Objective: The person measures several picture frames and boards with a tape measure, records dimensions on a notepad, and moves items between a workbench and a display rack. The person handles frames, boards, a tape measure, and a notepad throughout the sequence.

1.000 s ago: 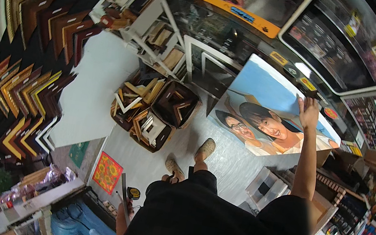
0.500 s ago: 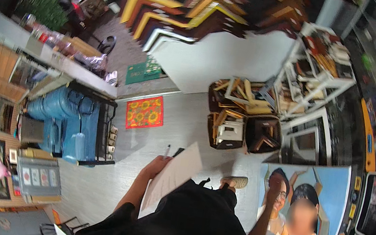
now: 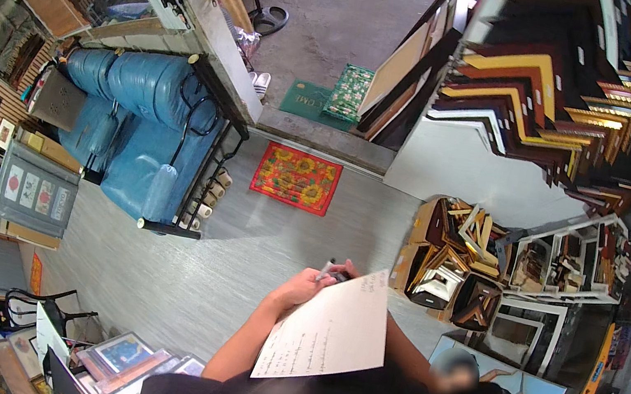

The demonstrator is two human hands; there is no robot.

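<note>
Left hand [image 3: 298, 288] clamped on a pen [image 3: 325, 269] beside written paper [image 3: 335, 330]; right hand [image 3: 351, 269] mostly hidden behind it, grip can't be told.

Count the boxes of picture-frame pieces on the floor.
3, grouped together at right of view: an upper box, a lower-left box with white frame pieces, and a lower-right box with brown frame corners. Others could be hidden behind them.
</note>
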